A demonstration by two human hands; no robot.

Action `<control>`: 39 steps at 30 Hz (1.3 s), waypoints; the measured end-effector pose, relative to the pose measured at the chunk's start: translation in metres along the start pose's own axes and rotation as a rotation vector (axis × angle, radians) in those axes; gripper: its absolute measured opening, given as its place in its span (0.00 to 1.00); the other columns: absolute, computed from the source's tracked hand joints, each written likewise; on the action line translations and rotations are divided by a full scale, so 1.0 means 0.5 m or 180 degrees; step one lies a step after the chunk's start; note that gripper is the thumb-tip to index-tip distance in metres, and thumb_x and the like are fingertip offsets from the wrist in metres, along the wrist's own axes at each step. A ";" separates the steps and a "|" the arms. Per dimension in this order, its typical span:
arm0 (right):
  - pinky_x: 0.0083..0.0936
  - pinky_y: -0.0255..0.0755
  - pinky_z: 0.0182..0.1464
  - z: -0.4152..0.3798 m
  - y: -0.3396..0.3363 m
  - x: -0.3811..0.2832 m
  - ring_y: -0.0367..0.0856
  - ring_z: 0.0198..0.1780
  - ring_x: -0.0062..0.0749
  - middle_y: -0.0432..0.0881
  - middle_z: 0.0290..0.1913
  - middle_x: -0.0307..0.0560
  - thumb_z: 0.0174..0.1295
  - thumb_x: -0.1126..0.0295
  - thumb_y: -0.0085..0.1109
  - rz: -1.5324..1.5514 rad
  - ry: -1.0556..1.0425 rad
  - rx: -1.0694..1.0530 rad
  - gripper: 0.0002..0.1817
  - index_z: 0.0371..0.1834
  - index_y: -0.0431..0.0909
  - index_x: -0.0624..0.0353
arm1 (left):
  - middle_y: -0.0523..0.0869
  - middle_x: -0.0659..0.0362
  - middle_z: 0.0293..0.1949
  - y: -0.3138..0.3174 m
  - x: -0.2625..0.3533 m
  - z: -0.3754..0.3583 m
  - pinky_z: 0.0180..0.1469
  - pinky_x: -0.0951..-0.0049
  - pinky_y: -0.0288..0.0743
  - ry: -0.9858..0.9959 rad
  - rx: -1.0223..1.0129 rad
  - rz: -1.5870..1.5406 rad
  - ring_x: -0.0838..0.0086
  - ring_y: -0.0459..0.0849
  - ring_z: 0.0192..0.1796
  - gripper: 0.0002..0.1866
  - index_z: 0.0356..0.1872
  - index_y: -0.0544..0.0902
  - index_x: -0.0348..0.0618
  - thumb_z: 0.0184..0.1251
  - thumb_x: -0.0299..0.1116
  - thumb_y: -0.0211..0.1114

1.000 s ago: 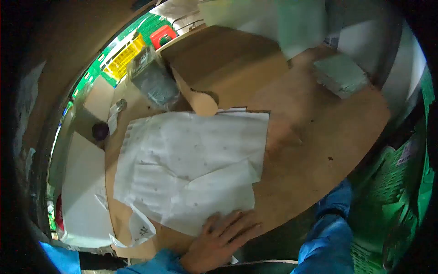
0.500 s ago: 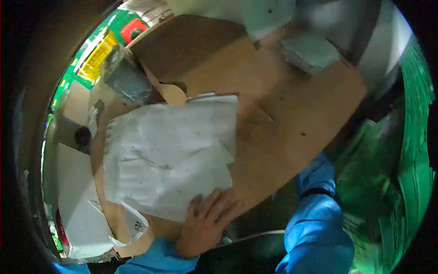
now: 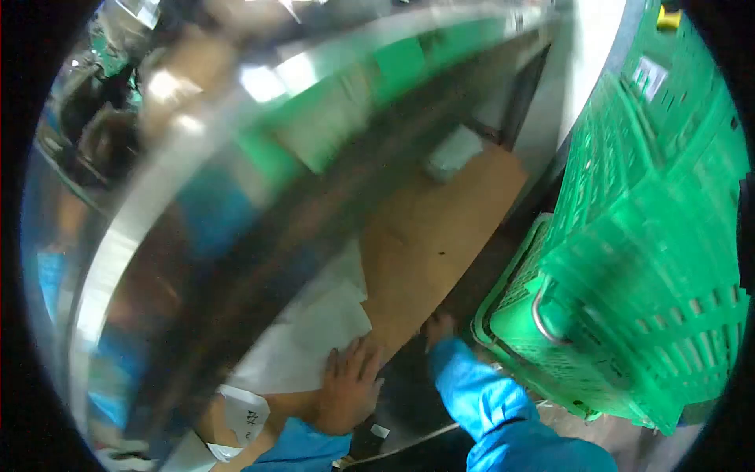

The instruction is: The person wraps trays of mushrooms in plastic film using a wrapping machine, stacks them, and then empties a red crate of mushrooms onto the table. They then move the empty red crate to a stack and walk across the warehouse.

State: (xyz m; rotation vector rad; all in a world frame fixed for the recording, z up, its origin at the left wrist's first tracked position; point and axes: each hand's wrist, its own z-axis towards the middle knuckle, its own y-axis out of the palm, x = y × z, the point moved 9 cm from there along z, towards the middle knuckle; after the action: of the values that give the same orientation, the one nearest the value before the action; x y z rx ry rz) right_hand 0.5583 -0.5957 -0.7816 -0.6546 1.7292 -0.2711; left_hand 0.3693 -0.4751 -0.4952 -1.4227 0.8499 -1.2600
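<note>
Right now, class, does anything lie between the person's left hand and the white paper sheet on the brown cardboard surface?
Nothing visible does. The left hand lies flat with its fingers already on the edge of the white paper sheet, which lies on the brown cardboard surface. The picture is heavily blurred.

Green crates, white paper

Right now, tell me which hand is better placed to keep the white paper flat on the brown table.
Left. The left hand already lies flat on the corner of the white paper, fingers spread. The right hand is off the paper, at the edge of the brown table beside the green crates.
</note>
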 end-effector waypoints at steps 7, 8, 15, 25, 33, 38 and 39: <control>0.33 0.70 0.28 -0.346 -0.113 -0.119 0.77 0.23 0.39 0.79 0.21 0.53 0.55 0.65 0.55 -0.0743 -0.0467 -0.1171 0.13 0.23 0.77 0.65 | 0.60 0.42 0.65 -0.007 -0.023 -0.039 0.67 0.46 0.49 -0.0042 -0.0088 -0.1180 0.49 0.58 0.67 0.42 0.63 0.62 0.36 0.51 0.51 0.66; 0.31 0.70 0.27 -0.391 -0.134 -0.144 0.76 0.21 0.37 0.79 0.20 0.51 0.55 0.63 0.54 -0.0394 -0.1047 -0.1267 0.14 0.21 0.76 0.64 | 0.60 0.42 0.65 -0.037 -0.006 -0.053 0.67 0.46 0.49 -0.0093 0.0002 -0.1141 0.49 0.58 0.67 0.42 0.63 0.62 0.36 0.51 0.51 0.66; 0.30 0.71 0.29 -0.664 -0.483 -0.706 0.77 0.24 0.33 0.79 0.22 0.49 0.61 0.66 0.53 0.0230 -0.0575 -0.2610 0.12 0.27 0.77 0.64 | 0.55 0.47 0.68 -0.270 0.206 -0.198 0.71 0.67 0.41 -0.0812 0.0489 -0.4547 0.60 0.50 0.72 0.37 0.67 0.56 0.35 0.59 0.39 0.61; 0.21 0.69 0.26 -0.810 -0.633 -1.234 0.75 0.22 0.18 0.76 0.18 0.43 0.57 0.69 0.58 0.0052 -0.1918 -0.3890 0.08 0.29 0.77 0.64 | 0.52 0.46 0.67 -0.843 0.261 -0.239 0.70 0.64 0.41 -0.1286 0.1749 -0.4410 0.60 0.48 0.71 0.55 0.69 0.45 0.36 0.46 0.49 0.71; 0.18 0.67 0.34 -0.917 -0.583 -1.589 0.68 0.32 0.22 0.70 0.34 0.40 0.42 0.59 0.74 0.0575 -0.3366 -0.2472 0.28 0.41 0.70 0.61 | 0.59 0.50 0.63 -1.120 0.047 -0.198 0.67 0.65 0.53 -0.0686 0.3349 -0.5347 0.63 0.61 0.64 0.50 0.70 0.44 0.44 0.49 0.39 0.67; 0.36 0.65 0.52 -0.972 -0.525 -1.684 0.67 0.52 0.45 0.65 0.52 0.55 0.41 0.63 0.74 -0.0157 -0.4315 -0.1616 0.39 0.57 0.65 0.60 | 0.65 0.51 0.57 -1.161 -0.066 -0.131 0.56 0.63 0.71 -0.0460 0.3093 -0.6443 0.64 0.71 0.55 0.38 0.68 0.47 0.48 0.59 0.34 0.57; 0.38 0.63 0.55 -0.978 -0.507 -1.696 0.65 0.55 0.48 0.63 0.55 0.56 0.41 0.64 0.74 -0.0585 -0.4457 -0.1412 0.42 0.60 0.63 0.60 | 0.65 0.52 0.57 -1.188 -0.068 -0.121 0.56 0.62 0.70 -0.0415 0.2912 -0.6758 0.64 0.70 0.57 0.36 0.68 0.48 0.47 0.61 0.34 0.56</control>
State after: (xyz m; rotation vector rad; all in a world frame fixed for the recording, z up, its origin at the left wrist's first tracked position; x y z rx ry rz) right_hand 0.2792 -0.4076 0.1717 -0.9802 0.3593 0.4094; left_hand 0.2364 -0.3135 0.0653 -1.1863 -1.7918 -2.3029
